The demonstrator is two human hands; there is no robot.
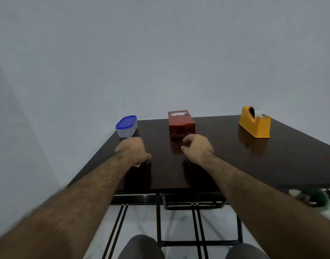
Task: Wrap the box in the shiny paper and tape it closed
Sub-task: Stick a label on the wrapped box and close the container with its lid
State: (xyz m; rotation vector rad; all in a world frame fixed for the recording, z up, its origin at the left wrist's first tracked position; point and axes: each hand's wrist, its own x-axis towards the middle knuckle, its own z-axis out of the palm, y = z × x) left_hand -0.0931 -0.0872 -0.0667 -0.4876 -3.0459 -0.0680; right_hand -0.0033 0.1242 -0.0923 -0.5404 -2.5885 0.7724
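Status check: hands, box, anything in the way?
Left hand curled on the table, grip unclear. Right hand loosely curled, empty, just short of the red box. Tape dispenser far right; path clear.

Dark glossy table (235, 165) (black metal legs), grey wall (160, 53), pale floor (179, 230)

box (181, 124) between container (126, 126) and tape dispenser (254, 122)

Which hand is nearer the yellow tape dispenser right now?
Right. The right hand sits by the red box, left of the tape dispenser; the left hand is farther left, near the blue-lidded container.
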